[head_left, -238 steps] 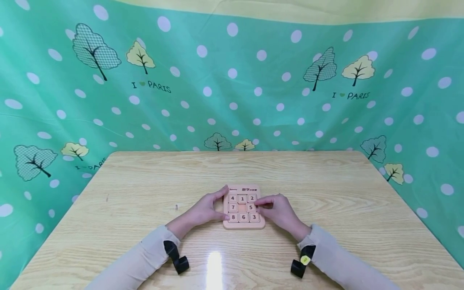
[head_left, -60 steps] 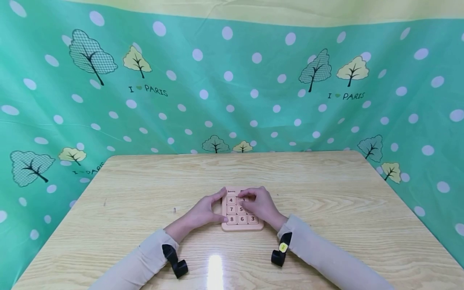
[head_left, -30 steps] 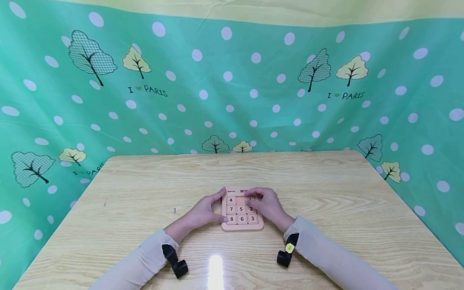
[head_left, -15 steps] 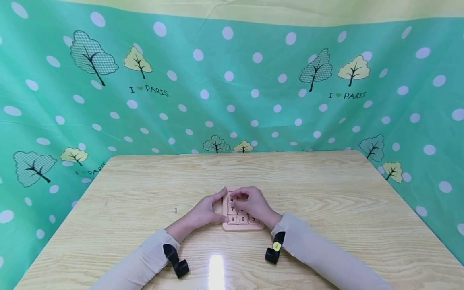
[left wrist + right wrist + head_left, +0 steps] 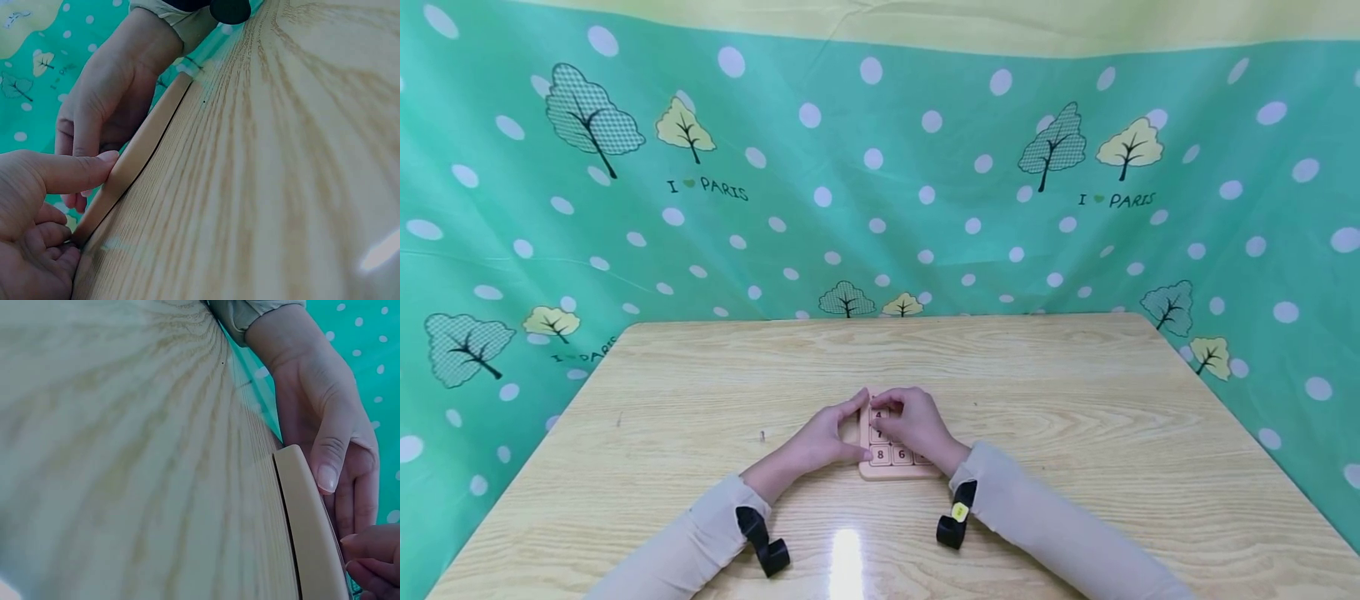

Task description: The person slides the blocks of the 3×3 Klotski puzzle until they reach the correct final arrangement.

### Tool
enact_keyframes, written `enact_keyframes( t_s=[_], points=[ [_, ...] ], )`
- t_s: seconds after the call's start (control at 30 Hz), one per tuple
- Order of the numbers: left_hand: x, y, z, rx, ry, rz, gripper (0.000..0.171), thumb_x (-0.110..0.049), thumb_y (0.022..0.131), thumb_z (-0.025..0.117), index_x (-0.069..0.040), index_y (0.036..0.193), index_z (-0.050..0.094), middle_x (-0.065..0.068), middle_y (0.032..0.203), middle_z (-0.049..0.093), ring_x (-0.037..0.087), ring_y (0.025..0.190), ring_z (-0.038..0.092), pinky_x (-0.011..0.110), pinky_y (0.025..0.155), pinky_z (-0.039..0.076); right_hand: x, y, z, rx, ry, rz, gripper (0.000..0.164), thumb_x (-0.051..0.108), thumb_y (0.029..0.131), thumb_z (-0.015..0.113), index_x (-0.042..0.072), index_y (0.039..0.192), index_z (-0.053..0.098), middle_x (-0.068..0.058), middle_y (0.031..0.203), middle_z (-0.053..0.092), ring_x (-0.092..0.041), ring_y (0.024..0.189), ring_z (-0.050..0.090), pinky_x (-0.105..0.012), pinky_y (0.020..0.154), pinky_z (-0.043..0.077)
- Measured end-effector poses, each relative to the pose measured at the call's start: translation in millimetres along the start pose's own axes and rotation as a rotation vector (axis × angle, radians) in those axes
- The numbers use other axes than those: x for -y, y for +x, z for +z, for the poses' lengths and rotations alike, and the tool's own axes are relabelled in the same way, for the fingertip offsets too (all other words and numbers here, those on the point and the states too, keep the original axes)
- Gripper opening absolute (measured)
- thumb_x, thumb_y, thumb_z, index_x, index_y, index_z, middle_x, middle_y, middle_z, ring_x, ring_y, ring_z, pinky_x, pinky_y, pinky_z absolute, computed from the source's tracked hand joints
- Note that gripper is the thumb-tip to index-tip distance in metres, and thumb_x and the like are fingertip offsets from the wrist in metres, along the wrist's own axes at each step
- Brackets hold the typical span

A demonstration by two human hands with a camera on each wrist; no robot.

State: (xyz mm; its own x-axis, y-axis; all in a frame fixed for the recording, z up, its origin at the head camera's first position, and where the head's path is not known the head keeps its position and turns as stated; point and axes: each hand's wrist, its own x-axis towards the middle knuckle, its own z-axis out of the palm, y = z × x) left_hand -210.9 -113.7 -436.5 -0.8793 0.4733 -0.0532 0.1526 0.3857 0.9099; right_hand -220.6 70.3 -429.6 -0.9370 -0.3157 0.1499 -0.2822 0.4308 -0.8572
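Note:
A pale wooden number sliding puzzle lies flat near the middle of the table. My left hand grips its left side, thumb at the lower left corner by the 8 tile and index finger at the upper left corner. My right hand reaches over the board, its index finger and thumb bent around the 4 tile in the top left place. That hand covers the upper right part of the board. In the left wrist view the left thumb presses the frame's edge.
The puzzle rests on a light wood-grain table. A green dotted curtain hangs behind and at both sides. Black straps circle both wrists. A light reflection shines near the front edge.
Since the first frame, the 5 tile slid left to the middle, the 2 slid down and the 1 slid right. My right hand then moved left to the 4 tile; my left hand stayed put.

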Motion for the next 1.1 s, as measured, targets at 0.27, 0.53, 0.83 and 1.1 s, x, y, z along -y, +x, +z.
enact_keyframes(
  t_s=[0.27, 0.53, 0.83, 1.1],
  points=[
    [2.4, -0.7, -1.3, -0.005, -0.004, -0.001, 0.096, -0.012, 0.07, 0.081, -0.003, 0.148, 0.025, 0.012, 0.153, 0.024, 0.028, 0.142, 0.018, 0.044, 0.115, 0.016, 2.8, 1.2, 3.3, -0.017, -0.037, -0.006, 0.023, 0.001, 0.077, 0.072, 0.001, 0.1, 0.07, -0.008, 0.097, 0.071, -0.019, 0.093, 0.064, -0.035, 0.083, 0.053],
    [3.3, -1.1, -1.1, -0.006, 0.001, -0.002, 0.096, -0.015, 0.07, 0.082, -0.005, 0.148, 0.026, 0.011, 0.153, 0.025, 0.029, 0.142, 0.018, 0.045, 0.115, 0.016, 1.9, 2.4, 5.3, -0.027, -0.054, -0.014, 0.021, 0.001, 0.078, 0.071, 0.001, 0.099, 0.07, -0.008, 0.096, 0.071, -0.02, 0.093, 0.064, -0.036, 0.085, 0.053],
    [4.8, -0.6, 1.7, 0.014, -0.025, 0.012, 0.095, -0.012, 0.071, 0.081, -0.002, 0.147, 0.025, 0.012, 0.154, 0.024, 0.029, 0.142, 0.016, 0.044, 0.116, 0.012, -0.7, 0.3, 5.0, -0.018, -0.062, -0.009, 0.021, 0.0, 0.078, 0.07, 0.002, 0.099, 0.07, -0.007, 0.095, 0.071, -0.018, 0.091, 0.063, -0.033, 0.081, 0.053],
    [3.5, 0.1, 0.5, 0.002, -0.01, -0.001, 0.096, -0.014, 0.071, 0.081, -0.003, 0.147, 0.025, 0.011, 0.154, 0.023, 0.029, 0.142, 0.017, 0.044, 0.115, 0.014, -1.6, 0.7, -1.7, -0.018, -0.083, -0.02, 0.019, 0.003, 0.078, 0.071, 0.004, 0.097, 0.071, -0.004, 0.094, 0.07, -0.015, 0.084, 0.06, -0.027, 0.073, 0.05]
  ],
)
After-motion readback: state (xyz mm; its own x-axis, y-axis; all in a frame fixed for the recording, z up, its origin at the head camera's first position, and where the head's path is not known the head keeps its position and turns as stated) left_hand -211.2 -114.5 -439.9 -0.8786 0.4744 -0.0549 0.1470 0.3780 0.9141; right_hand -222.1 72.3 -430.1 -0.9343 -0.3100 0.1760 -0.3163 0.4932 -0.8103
